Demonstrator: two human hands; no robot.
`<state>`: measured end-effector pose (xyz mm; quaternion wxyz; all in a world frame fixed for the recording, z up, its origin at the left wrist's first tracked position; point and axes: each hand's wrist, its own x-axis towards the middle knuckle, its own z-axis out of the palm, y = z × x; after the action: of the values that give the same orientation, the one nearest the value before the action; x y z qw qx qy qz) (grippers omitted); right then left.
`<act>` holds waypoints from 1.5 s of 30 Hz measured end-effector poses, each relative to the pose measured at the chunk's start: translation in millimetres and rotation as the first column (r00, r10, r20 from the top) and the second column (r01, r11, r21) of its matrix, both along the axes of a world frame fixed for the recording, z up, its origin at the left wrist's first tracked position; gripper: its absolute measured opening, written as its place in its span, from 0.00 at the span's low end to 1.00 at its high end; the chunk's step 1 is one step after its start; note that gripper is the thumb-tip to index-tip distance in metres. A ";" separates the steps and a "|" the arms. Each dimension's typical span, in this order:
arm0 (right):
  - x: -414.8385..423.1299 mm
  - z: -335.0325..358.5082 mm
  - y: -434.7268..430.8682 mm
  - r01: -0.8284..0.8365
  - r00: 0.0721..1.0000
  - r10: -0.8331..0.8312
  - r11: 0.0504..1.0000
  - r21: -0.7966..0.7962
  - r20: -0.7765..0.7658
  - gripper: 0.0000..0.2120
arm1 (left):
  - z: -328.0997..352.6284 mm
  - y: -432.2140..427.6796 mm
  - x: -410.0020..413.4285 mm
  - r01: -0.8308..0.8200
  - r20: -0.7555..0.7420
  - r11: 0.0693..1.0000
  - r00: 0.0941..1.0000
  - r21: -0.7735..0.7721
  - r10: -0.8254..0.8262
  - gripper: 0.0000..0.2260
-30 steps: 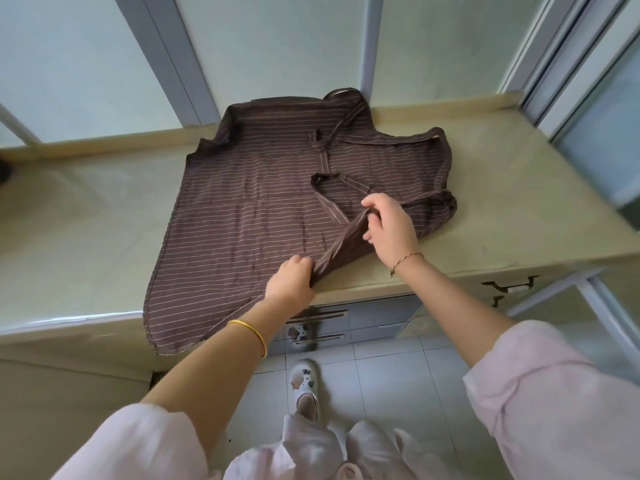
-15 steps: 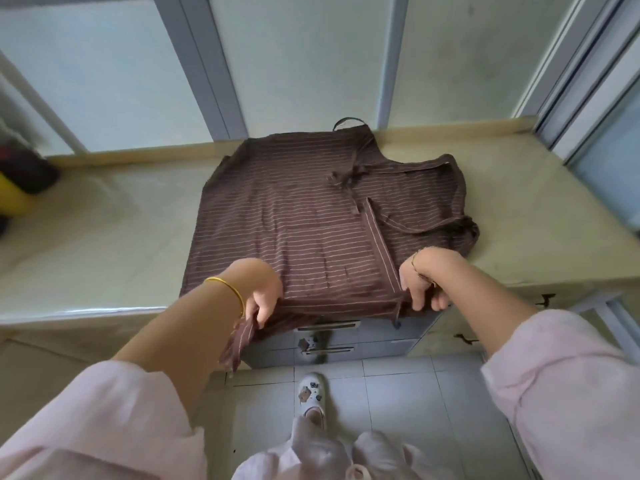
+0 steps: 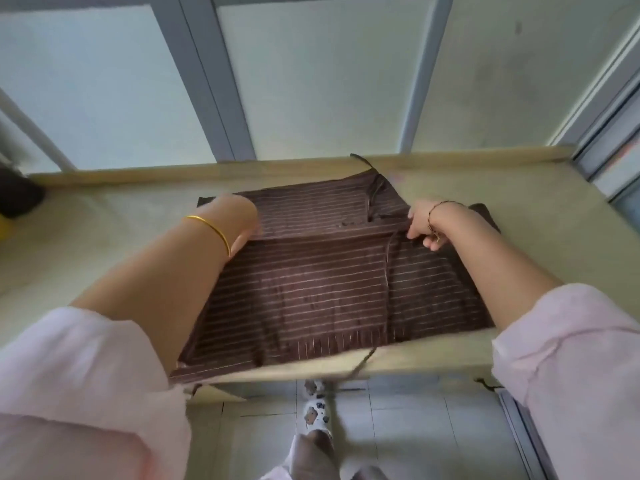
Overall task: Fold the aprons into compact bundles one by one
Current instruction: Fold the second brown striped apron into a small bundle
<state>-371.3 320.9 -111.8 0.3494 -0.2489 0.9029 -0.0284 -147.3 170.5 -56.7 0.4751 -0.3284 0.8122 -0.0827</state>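
A brown apron point(image 3: 311, 285) with thin pale stripes lies on the beige counter point(image 3: 104, 244), its near half folded over toward the far side. My left hand point(image 3: 239, 220) holds the folded edge at the left; its fingers are blurred and partly under the cloth. My right hand point(image 3: 424, 223) pinches the same edge at the right. A strap point(image 3: 363, 161) pokes out at the far end, and another strap point(image 3: 360, 367) hangs over the counter's front edge.
Frosted window panes with grey frames point(image 3: 214, 81) rise behind the counter. A dark object point(image 3: 17, 195) and something yellow sit at the far left edge. Below are tiled floor, a drawer front and my slippered foot point(image 3: 315, 415).
Both hands lifted the apron's near edge from the counter front and carried it away from me, folding the apron over itself. The camera tilted further over the counter.
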 end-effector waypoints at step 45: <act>-106.3 -122.6 -175.3 0.005 0.870 0.020 0.999 0.050 -0.492 0.12 | -168.1 -245.0 -60.0 0.044 -0.602 0.999 0.798 -0.011 -0.042 0.16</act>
<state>-477.6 145.6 -234.3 0.1141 -0.2429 0.9615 0.0596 -207.3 -74.5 -224.8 0.1916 -0.3183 0.9283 0.0166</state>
